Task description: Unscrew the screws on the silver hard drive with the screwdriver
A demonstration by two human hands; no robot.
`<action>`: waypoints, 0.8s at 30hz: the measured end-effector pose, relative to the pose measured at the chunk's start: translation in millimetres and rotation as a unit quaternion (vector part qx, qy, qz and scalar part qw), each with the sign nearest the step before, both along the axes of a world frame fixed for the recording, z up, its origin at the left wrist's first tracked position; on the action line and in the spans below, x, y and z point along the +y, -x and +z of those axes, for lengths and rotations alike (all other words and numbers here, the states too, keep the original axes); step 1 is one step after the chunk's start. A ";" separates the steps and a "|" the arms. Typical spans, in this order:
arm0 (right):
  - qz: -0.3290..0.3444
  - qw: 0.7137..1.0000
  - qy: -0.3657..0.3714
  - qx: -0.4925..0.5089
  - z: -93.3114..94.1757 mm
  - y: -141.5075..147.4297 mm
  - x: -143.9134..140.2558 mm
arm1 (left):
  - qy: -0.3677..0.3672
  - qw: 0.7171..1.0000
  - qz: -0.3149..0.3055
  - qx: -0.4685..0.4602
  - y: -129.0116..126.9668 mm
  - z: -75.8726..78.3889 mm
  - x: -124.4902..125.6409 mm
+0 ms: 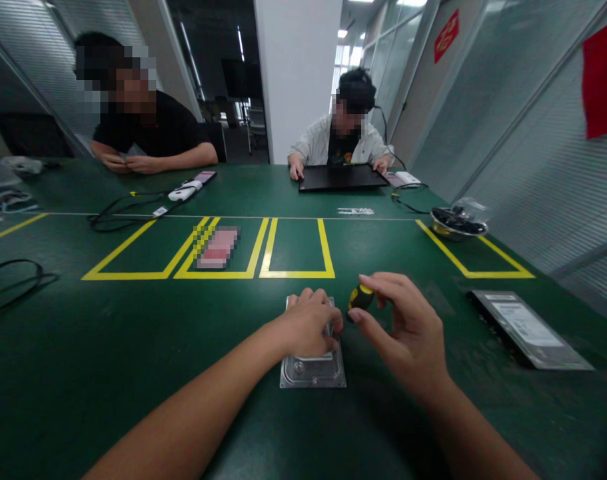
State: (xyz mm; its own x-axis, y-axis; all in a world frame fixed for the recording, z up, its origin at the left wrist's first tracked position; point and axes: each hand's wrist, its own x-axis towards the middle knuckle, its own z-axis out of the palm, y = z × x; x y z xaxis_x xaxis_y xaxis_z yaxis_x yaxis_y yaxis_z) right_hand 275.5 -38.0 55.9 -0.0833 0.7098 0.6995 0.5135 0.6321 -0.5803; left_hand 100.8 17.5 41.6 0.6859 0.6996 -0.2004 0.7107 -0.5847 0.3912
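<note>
A silver hard drive [313,373] lies flat on the green table in front of me. My left hand [310,323] rests over its upper part with bent fingers, gripping it and hiding much of its label. Between the thumb and fingers of my right hand [408,320] is a short yellow-and-black screwdriver [361,297]. I hold it just right of the drive, apart from it; its tip cannot be made out. Farther right lies a second, larger-looking drive [528,327] with a white label.
Yellow tape marks boxes on the table [208,373]; a pinkish phone [218,248] lies in one. A metal bowl [458,227] of dark items stands at right. Cables [118,212] lie at left. Across the table sit two people, one holding a black panel [343,177].
</note>
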 end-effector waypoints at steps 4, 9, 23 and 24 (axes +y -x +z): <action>0.012 1.000 0.002 0.008 0.3 0.0 -1.6 | 0.002 1.000 0.000 0.000 0.6 0.9 -1.0; -0.001 1.000 -0.003 -0.002 2.1 0.2 -1.7 | 0.001 1.000 0.008 -0.003 0.0 1.8 -1.8; 0.013 1.000 -0.007 -0.004 4.0 1.6 1.5 | 0.005 1.000 0.008 0.009 0.4 1.8 -2.3; 0.002 1.000 -0.011 -0.006 4.4 2.0 1.6 | 0.005 1.000 0.010 0.009 0.2 1.7 -2.4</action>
